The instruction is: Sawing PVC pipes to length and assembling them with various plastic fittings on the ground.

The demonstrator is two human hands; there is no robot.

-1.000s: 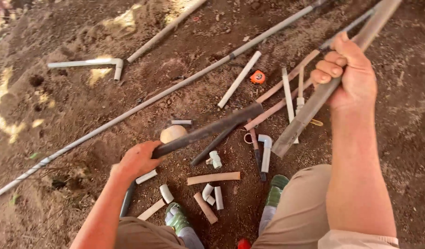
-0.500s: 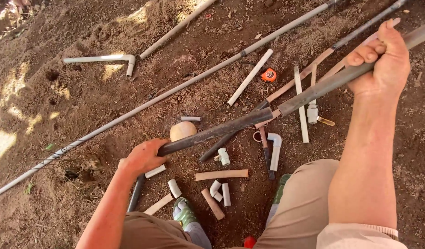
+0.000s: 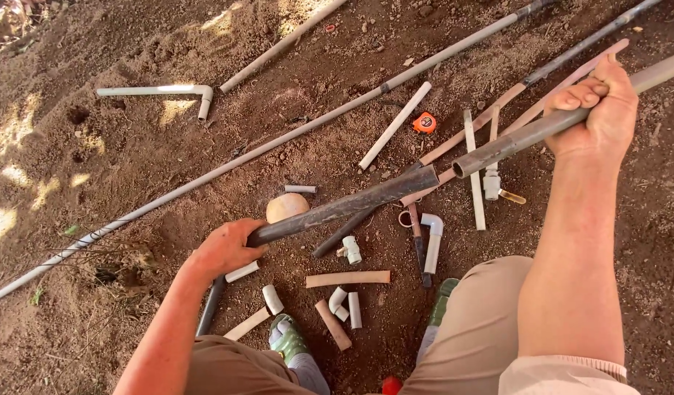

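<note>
Pipes, two of them, end to end but just apart above the dirt. Left hand (image 3: 224, 249) wraps the dark pipe (image 3: 344, 205), scuffed and dusty. Right hand (image 3: 596, 110) is fisted around the grey pipe (image 3: 527, 135), its open end near the dark pipe's tip, beyond the white elbow (image 3: 432, 228).

Bare forearms, left hand (image 3: 224, 249) and right hand (image 3: 596, 110) ungloved; khaki trousers (image 3: 476, 329); green rubber clogs (image 3: 287, 340); grey socks (image 3: 308, 373).
</note>
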